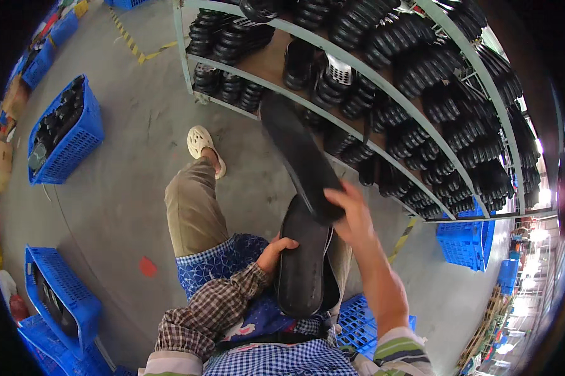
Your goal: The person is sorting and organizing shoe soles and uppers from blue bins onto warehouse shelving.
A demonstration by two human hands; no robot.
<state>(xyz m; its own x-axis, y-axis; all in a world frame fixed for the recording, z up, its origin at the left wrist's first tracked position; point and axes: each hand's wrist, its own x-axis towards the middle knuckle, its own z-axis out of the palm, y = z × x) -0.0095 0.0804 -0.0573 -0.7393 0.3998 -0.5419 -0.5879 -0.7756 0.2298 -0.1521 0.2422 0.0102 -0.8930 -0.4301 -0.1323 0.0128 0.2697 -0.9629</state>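
Black rubber sole [300, 156] is pinched at its near end by your right hand [351, 216], cantilevered out toward the rack [383, 84]; your left hand [275, 250] clasps the stack of soles [302, 260] just below it; likely risks: that end grip lets the sole droop and slip; its far tip may clip the rack's packed shoes.

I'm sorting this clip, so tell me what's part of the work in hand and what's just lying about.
In hand:
- right hand lifting black shoe sole
- left hand gripping second sole on lap

Lying about:
- rack of soles
- blue crates
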